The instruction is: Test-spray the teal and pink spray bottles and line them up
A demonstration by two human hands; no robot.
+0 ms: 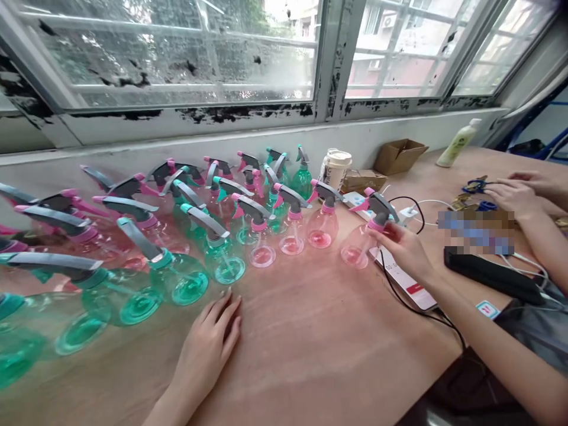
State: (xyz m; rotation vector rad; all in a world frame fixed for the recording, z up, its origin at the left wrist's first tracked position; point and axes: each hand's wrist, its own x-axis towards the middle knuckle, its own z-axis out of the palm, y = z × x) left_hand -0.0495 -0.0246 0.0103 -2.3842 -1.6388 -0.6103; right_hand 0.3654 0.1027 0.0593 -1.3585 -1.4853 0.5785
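My right hand pinches the pink collar of a clear pink spray bottle with a grey trigger head. The bottle is upright, or nearly so, at the right end of the front row. My left hand lies on the wooden table, fingers stretched out and holding nothing. Its fingertips are close to the base of a green spray bottle. Several more pink and green bottles crowd the left side, among them a pink spray bottle and another green spray bottle.
A phone lies under my right wrist, with a black cable beside it. Behind stand a paper cup, a cardboard box and a drink bottle. Another person's hands work at the right, near a black case.
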